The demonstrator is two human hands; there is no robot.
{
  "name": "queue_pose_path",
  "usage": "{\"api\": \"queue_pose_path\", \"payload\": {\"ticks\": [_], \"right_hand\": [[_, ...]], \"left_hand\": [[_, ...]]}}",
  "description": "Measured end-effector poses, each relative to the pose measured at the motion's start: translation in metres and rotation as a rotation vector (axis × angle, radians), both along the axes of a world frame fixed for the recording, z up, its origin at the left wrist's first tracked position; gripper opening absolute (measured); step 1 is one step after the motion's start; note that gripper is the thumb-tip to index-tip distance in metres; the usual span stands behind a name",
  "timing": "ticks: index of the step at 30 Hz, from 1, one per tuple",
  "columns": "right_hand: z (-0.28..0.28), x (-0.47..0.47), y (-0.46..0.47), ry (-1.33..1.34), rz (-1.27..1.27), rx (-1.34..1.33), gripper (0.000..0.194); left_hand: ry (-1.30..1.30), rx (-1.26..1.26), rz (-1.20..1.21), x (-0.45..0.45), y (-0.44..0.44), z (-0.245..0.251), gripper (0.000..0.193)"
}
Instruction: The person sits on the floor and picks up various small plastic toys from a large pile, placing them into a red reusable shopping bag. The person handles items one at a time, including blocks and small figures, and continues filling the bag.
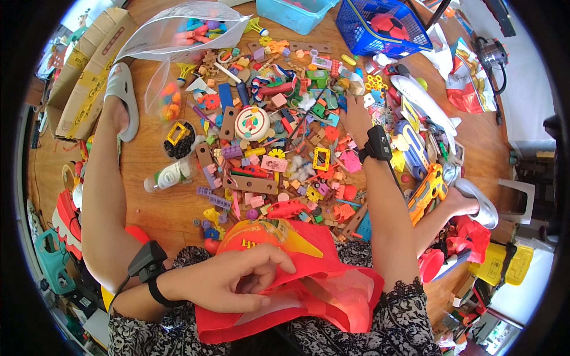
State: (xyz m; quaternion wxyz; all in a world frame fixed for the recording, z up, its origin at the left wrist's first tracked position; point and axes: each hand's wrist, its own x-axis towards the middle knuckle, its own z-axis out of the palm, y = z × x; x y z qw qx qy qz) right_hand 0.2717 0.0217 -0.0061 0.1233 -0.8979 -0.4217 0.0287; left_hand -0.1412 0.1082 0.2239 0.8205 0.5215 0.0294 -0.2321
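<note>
My left hand is curled over the left end of a red fabric bag, its fingers bent at the rim. The bag lies open across my lap, and its pale lining shows. My right hand reaches into the far right side of a spread pile of toys, fingers pointing away from me. Its fingertips are beside a small blue piece and partly lost among the toys. Left of that hand lie a round white tin with a printed lid, white fluff and a yellow frame piece.
A zip bag of toys, a light-blue bin and a blue basket holding a red ball stand beyond the pile. Leftward are a cardboard box and a plastic bottle. Toy blasters and a white toy plane lie right.
</note>
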Motion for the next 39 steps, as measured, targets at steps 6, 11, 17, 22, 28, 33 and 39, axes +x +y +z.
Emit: {"api": "queue_pose_path", "payload": {"ticks": [6,11,17,22,28,33,39], "right_hand": [[0.01,-0.027,-0.029,-0.041,0.051,0.08,0.035],[0.043,-0.063,-0.045,-0.031,-0.015,0.146,0.034],[0.111,-0.104,-0.067,0.073,0.1,0.379,0.039],[0.148,-0.143,-0.09,0.881,-0.026,0.583,0.058],[0.158,-0.165,-0.11,2.005,-0.31,0.91,0.041],[0.206,-0.189,-0.118,1.901,-0.335,0.821,0.034],[0.309,-0.254,-0.139,0.728,0.741,0.726,0.038]], "left_hand": [[-0.038,0.022,0.039,-0.003,-0.007,0.001,0.049],[-0.031,0.067,0.051,-0.005,-0.011,0.005,0.048],[0.024,0.046,0.055,-0.01,-0.012,0.011,0.05],[0.052,-0.012,0.095,-0.012,-0.019,0.017,0.049],[-0.037,-0.055,0.127,-0.012,-0.026,0.013,0.049],[-0.044,-0.04,0.141,-0.012,-0.024,0.014,0.05],[-0.003,0.02,0.227,-0.009,-0.031,0.024,0.05]]}}
